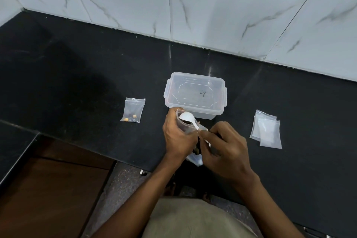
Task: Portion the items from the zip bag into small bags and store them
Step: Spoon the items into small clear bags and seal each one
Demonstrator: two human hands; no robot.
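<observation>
Two hands (179, 133) hold glossy clear bag (186, 121), white plastic spoon (188, 119).

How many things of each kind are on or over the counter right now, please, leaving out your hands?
Small bags: 4, one filled, one held, two empty
Zip bag: 1
Spoon: 1
Lidded box: 1
Total: 7
The empty bags overlap, so there may be more in that pile.
</observation>
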